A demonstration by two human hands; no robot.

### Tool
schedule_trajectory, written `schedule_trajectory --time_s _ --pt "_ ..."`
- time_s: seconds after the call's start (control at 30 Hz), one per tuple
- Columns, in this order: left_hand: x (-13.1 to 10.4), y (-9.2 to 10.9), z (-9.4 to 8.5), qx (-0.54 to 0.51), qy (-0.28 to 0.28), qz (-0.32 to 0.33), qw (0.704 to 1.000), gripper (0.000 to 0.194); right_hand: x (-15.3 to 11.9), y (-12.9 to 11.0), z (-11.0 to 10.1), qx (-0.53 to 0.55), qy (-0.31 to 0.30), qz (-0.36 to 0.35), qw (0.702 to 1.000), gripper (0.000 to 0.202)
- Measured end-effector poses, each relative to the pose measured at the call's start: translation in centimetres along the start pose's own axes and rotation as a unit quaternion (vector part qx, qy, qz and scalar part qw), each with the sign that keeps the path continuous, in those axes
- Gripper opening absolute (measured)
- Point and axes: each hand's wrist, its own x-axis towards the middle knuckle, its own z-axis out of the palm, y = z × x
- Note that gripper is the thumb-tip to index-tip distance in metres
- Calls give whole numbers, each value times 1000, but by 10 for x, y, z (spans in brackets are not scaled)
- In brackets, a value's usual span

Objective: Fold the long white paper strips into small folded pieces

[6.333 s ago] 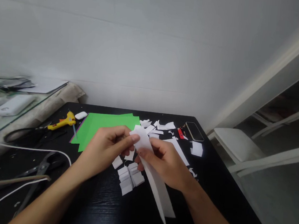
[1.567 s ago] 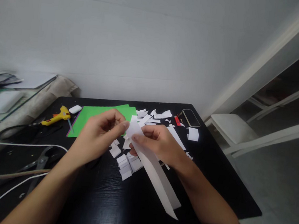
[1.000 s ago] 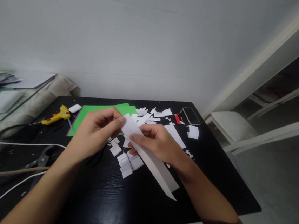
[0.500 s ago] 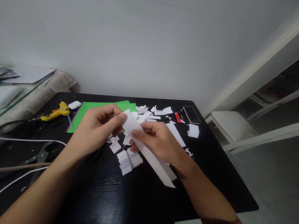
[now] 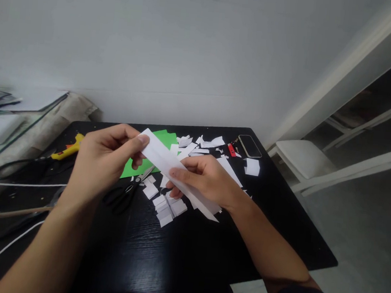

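Note:
A long white paper strip point(image 5: 162, 156) is held slanting above the black table point(image 5: 143, 256). My left hand point(image 5: 111, 157) pinches its upper left end between thumb and fingers. Farther down the strip, my right hand point(image 5: 206, 180) grips it with the thumb on top, and the loose lower end hangs past that hand to the right. Folded white paper pieces point(image 5: 169, 209) lie beneath the hands. Black scissors point(image 5: 125, 194) rest just right of my left wrist, beside green sheets point(image 5: 161, 138) partly covered by my left hand.
White paper scraps point(image 5: 213, 142), a red object point(image 5: 231, 150) and a phone point(image 5: 250, 146) lie toward the back right. A yellow glue gun point(image 5: 69, 149) and cables are at left. A white chair point(image 5: 311, 160) stands beyond the right edge.
My left hand has moved left and slightly up with the strip's end. More strip shows between the hands, and its lower tail has drawn up and left. The scissors are now uncovered.

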Motion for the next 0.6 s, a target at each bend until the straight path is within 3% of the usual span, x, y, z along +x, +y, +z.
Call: schedule_trajectory --time_s 0.23,0.4,0.6 --pt "0 -4 8 -61 -39 -27 997 12 2 6 -1 -25 26 -30 999 39" --pt "0 -4 16 -42 -99 -72 992 23 2 5 3 -24 56 -36 997 36" --pt "-1 -1 14 -13 -94 -71 993 27 2 6 -1 -15 29 -30 999 34"
